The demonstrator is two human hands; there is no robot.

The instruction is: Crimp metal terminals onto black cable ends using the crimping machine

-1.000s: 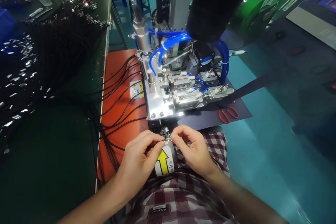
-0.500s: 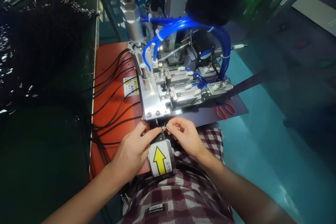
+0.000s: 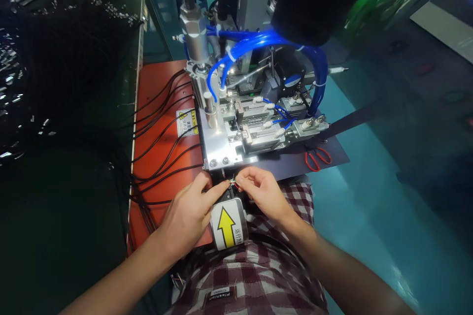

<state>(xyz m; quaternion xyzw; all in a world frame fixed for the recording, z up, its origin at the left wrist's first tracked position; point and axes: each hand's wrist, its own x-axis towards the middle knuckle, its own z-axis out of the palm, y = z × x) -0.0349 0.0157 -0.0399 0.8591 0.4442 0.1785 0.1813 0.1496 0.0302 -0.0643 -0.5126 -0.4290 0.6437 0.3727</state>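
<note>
Thin coloured wires (image 3: pixel 232 183), a red one among them, stand out between my fingertips at the front edge of a metal machine (image 3: pixel 217 145). My right hand (image 3: pixel 263 191) pinches them from the right, thumb against forefinger. From the left, the thumb of my left hand (image 3: pixel 187 209) presses at the same wires, while its other fingers curl down and are partly hidden. Just below the fingertips is a black track, with a white plate bearing a yellow arrow (image 3: pixel 227 229) nearer my lap. Where the wires end is too small to make out.
Black cables (image 3: pixel 162 133) run across the orange board (image 3: pixel 157 103) into the machine's left side. Blue air hoses (image 3: pixel 258 42) arch over the machine. Red-handled scissors (image 3: pixel 318 158) lie at the right. A heap of black cables (image 3: pixel 66 49) covers the far left table.
The view has shifted slightly, so the machine sits a little further right and lower. Both hands keep almost the same pose at the wires.
</note>
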